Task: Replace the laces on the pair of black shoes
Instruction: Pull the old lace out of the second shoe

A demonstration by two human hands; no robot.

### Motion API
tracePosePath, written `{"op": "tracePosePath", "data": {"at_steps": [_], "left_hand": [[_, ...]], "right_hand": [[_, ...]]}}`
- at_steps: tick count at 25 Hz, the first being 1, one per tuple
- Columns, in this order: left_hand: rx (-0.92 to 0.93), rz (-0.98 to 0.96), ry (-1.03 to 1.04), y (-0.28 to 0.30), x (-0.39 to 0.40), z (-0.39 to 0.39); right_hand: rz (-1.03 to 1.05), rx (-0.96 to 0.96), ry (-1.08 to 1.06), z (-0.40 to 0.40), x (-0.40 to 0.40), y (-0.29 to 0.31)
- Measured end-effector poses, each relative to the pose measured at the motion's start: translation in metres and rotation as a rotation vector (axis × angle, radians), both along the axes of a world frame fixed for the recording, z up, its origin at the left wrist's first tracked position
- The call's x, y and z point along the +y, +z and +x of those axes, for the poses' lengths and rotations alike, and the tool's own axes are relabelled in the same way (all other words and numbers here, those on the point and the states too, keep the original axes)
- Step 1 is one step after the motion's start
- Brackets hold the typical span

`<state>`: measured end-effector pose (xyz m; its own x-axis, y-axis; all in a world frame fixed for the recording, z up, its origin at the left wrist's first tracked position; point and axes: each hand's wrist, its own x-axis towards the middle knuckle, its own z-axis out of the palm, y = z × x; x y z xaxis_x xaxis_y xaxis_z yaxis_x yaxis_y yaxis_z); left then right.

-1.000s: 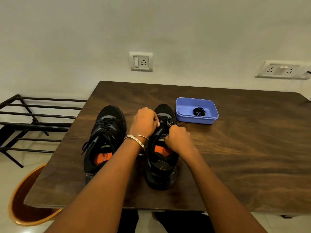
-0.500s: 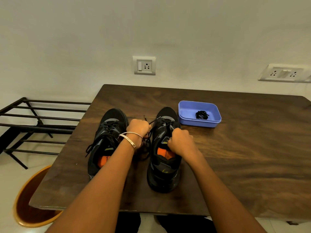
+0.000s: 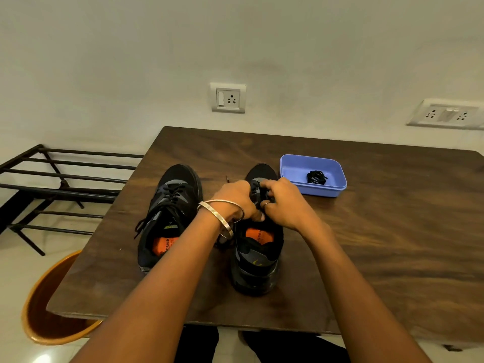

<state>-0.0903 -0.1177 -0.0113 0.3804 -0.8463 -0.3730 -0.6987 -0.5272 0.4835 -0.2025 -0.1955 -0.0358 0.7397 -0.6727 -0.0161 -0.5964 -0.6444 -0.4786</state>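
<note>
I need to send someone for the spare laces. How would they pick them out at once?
On the brown wooden table, look right of the two black shoes for the blue plastic tray. The spare laces are the small black coiled bundle inside it, the only thing in the tray.

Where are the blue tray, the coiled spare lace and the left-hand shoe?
blue tray [image 3: 288, 163]: head view, far-left rim.
coiled spare lace [image 3: 316, 177]: head view, middle of the coil, inside the tray.
left-hand shoe [image 3: 183, 174]: head view, black toe cap.
</note>
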Motion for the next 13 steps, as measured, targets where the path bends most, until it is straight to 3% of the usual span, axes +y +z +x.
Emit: {"op": "tracePosePath", "data": {"at_steps": [5,11,13], "left_hand": [[-0.072,-0.125,0.093,-0.036,-0.005,-0.007],[-0.201,-0.176,0.211,-0.043,-0.001,-0.025],[-0.150,-0.179,0.266,-0.047,-0.001,-0.021]], "right_hand": [[-0.028,0.089,-0.044,0.011,0.002,-0.009],[0.227,-0.058,-0.120,0.012,-0.004,-0.007],[0.382,-0.131,-0.174,0.011,-0.004,-0.005]]}}
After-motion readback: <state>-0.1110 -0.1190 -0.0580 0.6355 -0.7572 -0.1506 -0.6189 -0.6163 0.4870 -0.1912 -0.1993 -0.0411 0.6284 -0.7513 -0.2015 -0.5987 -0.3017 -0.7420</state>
